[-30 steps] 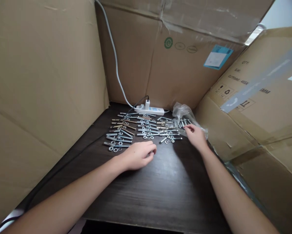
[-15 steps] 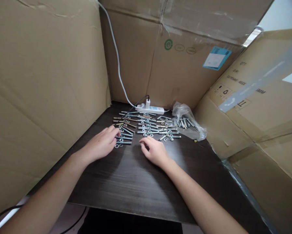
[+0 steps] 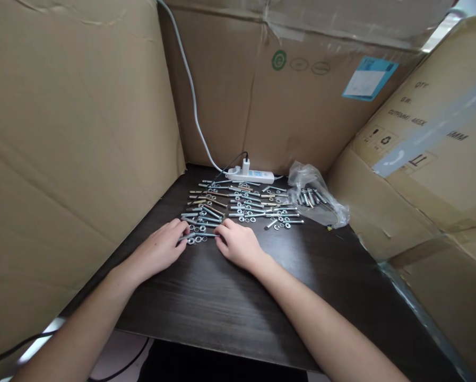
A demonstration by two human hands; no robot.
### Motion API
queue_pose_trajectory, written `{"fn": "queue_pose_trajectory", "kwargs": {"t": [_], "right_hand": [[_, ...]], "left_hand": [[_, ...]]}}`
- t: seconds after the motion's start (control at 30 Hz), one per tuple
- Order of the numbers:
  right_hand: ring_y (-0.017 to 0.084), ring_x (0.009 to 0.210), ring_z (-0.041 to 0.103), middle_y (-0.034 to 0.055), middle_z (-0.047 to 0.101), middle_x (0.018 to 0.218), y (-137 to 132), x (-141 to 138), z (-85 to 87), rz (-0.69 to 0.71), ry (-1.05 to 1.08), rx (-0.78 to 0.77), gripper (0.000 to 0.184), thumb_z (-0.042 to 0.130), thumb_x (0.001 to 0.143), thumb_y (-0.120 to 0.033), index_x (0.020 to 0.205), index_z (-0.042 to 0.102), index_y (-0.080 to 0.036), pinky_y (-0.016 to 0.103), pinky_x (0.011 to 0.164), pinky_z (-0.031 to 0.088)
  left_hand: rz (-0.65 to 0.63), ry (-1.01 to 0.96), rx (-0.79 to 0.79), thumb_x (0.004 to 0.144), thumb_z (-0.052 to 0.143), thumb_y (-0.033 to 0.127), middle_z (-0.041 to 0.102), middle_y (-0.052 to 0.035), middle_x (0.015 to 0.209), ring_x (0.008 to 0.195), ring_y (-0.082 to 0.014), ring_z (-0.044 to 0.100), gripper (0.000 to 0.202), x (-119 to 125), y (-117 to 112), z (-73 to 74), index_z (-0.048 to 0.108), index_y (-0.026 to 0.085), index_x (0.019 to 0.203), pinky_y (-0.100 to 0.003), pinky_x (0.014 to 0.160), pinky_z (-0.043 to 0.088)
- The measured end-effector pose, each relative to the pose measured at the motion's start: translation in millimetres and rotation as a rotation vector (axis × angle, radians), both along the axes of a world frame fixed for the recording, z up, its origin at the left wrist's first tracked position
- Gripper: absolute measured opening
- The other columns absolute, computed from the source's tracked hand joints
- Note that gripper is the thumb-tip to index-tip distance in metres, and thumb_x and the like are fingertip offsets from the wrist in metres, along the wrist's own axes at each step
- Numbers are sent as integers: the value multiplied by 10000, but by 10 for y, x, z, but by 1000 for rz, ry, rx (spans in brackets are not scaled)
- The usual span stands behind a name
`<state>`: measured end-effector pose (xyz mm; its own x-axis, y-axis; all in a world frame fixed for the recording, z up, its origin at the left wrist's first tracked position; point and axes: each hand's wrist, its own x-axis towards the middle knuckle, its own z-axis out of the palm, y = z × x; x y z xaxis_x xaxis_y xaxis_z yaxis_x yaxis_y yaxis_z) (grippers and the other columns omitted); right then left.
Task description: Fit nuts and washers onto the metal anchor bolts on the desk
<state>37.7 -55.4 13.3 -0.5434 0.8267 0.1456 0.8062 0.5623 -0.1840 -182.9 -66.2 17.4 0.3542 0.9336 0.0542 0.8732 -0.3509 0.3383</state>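
Observation:
Several rows of bolts, nuts and washers [image 3: 241, 204] lie on a dark wooden table [image 3: 238, 297]. My left hand [image 3: 160, 249] rests at the left end of the nearest bolt [image 3: 201, 235], fingertips pinching it. My right hand [image 3: 238, 243] meets the same bolt at its right end, fingers curled on it. A few washers [image 3: 197, 240] lie just below the bolt between my hands.
A clear plastic bag [image 3: 317, 196] with more bolts lies at the right. A white power strip [image 3: 251, 174] with a plug and cable sits at the back. Cardboard boxes [image 3: 74, 122] wall in the table on the left, back and right.
My right hand came from the plastic bag across to the nearest bolt row. My left hand moved up and left onto the same bolt's other end.

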Motion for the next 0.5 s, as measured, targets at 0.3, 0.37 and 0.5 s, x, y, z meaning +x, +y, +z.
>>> {"fn": "queue_pose_trajectory", "kwargs": {"t": [0.3,0.37,0.5], "right_hand": [[171,797,603,27,609,930,-152,390,117,-42,-80,-17,185,450,894,-301,960,602,-219,259,622,394],[168,782,602,28,611,922,-191,545,127,-63,-87,-32,184,449,894,-299,952,605,-220,257,620,385],[160,753,603,29,621,917,-229,840,147,-137,-77,-70,181,463,888,-302,939,615,-220,251,617,369]], "left_hand": [[-59,-2,1,818,454,207,548,-17,871,823,-191,530,70,473,-128,-9,503,206,868,-305,721,409],[-98,9,-6,824,452,204,547,-13,867,808,-184,531,65,612,-115,8,500,207,868,-294,696,403],[-205,45,0,825,445,182,544,-11,864,795,-173,538,63,921,2,48,496,205,852,-273,658,389]]}}
